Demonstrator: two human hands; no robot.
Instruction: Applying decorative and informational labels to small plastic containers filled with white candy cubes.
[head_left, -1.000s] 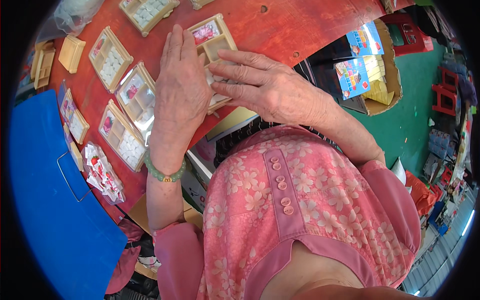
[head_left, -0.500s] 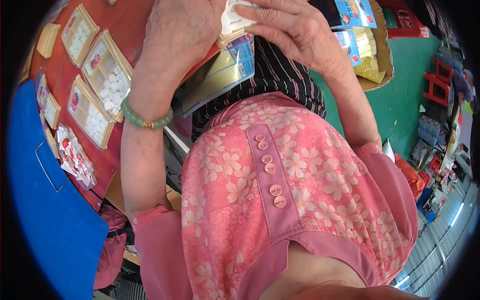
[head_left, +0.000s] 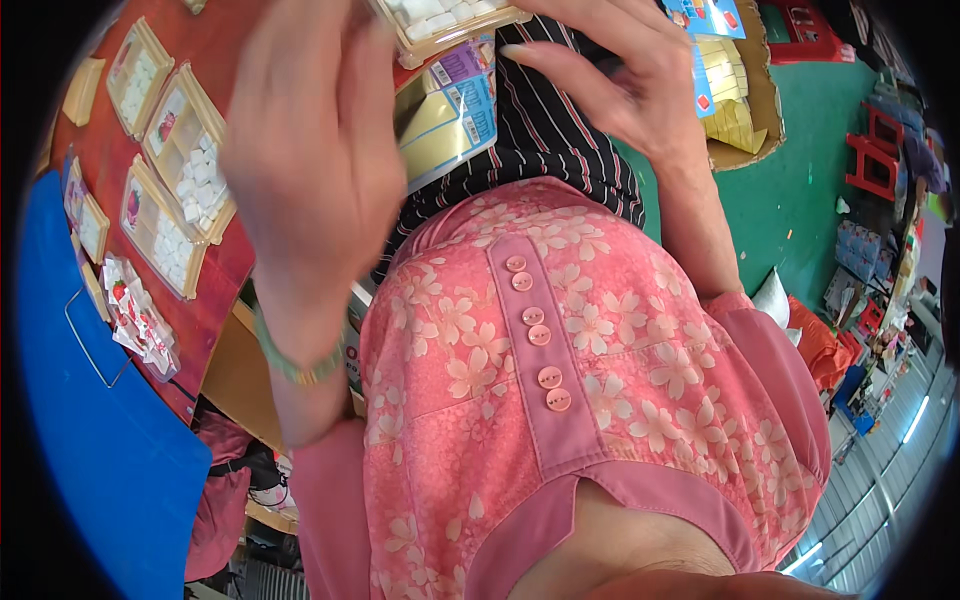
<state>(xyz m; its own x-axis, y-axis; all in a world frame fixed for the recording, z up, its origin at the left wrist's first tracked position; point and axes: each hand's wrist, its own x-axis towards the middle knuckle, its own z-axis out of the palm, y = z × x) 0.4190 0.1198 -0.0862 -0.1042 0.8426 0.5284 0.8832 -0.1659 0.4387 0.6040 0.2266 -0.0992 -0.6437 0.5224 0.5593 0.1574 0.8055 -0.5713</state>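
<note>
At the top edge, a cream tray (head_left: 465, 38) filled with small white block-shaped pieces (head_left: 432, 12) sits between my hands, its far part cut off. My left hand (head_left: 315, 150), a green bead bracelet (head_left: 300, 365) on its wrist, is smeared by motion just left of the tray. Thumb stretched out and apart from the fingers, my right hand (head_left: 625, 75) is at the tray's right end; some fingertips run out of view. Below the tray, a printed card or package (head_left: 455, 125) in yellow, blue and purple lies against my striped black garment (head_left: 560, 120).
Several similar cream trays (head_left: 190, 150) with white pieces lie on the red table (head_left: 225, 270) at left. Nearby are a clear bag of strawberry-printed packets (head_left: 138, 315) and a blue panel (head_left: 110, 440). A cardboard box (head_left: 765, 110) with packages and red stools (head_left: 873, 150) stand at right.
My left hand has come away from the tray, toward me. My right fingers have lifted off the white pieces and spread, uncovering more of the tray.
</note>
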